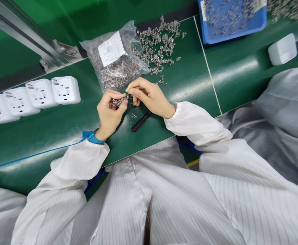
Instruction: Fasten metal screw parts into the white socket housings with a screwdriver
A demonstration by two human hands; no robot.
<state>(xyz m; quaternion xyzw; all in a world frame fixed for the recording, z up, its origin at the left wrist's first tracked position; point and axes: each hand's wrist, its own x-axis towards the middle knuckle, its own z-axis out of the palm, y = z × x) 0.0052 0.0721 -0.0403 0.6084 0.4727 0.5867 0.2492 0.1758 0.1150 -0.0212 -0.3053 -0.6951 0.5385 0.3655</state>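
My left hand [111,110] is curled round a clump of small metal springs [117,102], its thumb and forefinger pinching toward my right hand. My right hand [149,97] meets it fingertip to fingertip, closed in a pinch; a tiny metal piece [127,96] shows between the two hands. What exactly the right fingertips grip is too small to make out. Below them on the green bench lie a few loose metal parts [133,116] and a black-handled tool [141,121]. Behind the hands rests a clear plastic bag [118,73] full of small metal parts, with a white label.
Loose metal parts [161,44] are heaped right of the bag. White socket adapters [66,90] stand in a row at left. A blue tray [234,32] and a white block [282,49] are at right. A blue cord [36,154] runs from my left wrist. People sit on both sides.
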